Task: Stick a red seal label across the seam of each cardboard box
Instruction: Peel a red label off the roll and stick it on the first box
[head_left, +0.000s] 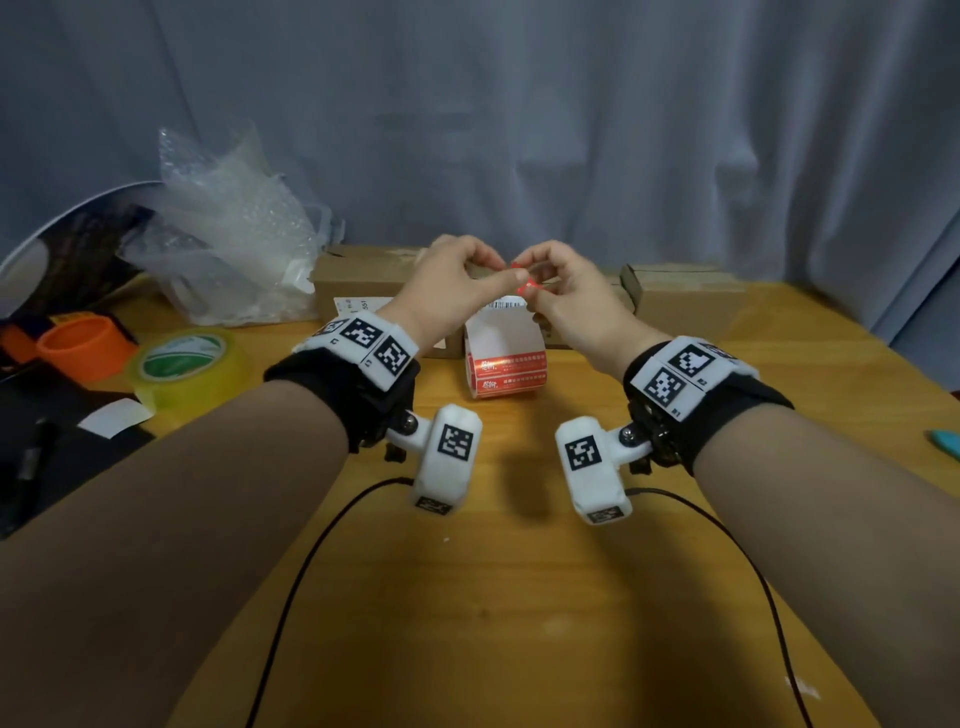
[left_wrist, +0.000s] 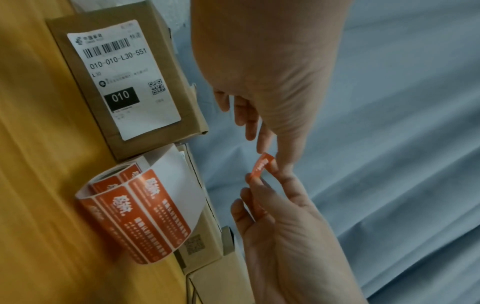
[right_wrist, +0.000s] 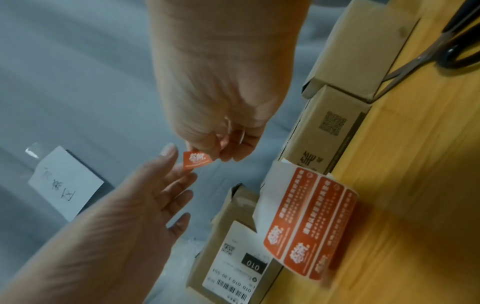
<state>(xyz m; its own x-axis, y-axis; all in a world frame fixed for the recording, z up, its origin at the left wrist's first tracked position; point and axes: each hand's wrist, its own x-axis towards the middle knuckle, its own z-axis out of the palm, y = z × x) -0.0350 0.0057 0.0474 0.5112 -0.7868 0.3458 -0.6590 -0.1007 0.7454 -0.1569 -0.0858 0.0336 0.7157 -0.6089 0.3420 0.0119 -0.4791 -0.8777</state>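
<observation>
- While the label (head_left: 521, 275) hangs in the air at the upper middle of the head view, above the boxes, the right hand (head_left: 563, 299) pinches one end in thumb and fingers, and the left hand (head_left: 457, 283) meets the other end with its thumb and forefinger tips, the remaining fingers loose and spread
- My advice: keep it taut by its two ends, sticky side off the skin, centre it over a box seam, land the middle first, then smooth outward
- A curl or a fold onto itself looks the main risk
- Count: one loose label; one roll (head_left: 506, 358) on the table at frame centre, three labels showing on its outer turn in the wrist views
- Three boxes in a row behind the roll: left (head_left: 358, 275), middle (right_wrist: 327, 131), right (head_left: 680, 296)
- Two tape rolls at left: one yellowish (head_left: 189, 366), one orange (head_left: 83, 345)
- One pair of scissors (right_wrist: 441, 47), upper right of the right wrist view
</observation>
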